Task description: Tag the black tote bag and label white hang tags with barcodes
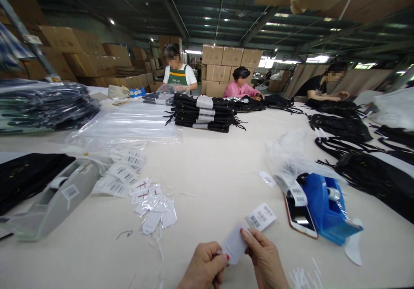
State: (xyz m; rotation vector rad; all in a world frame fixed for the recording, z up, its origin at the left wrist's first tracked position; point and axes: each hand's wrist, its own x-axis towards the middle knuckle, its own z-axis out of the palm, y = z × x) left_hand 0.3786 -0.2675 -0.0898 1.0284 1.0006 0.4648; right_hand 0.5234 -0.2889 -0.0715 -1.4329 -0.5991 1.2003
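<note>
At the table's front edge, my left hand pinches the lower left corner of a white hang tag. On the tag's right side, my right hand grips it between thumb and fingers. Just beyond the tag is a white barcode label; I cannot tell whether it touches my right fingertips or lies on the table. To the left, a loose pile of white hang tags lies near a strip of barcode labels.
A blue tape dispenser and a phone lie on the right, a grey dispenser on the left. Black garments are stacked farther back beside clear plastic bags. Several co-workers sit or stand across the table.
</note>
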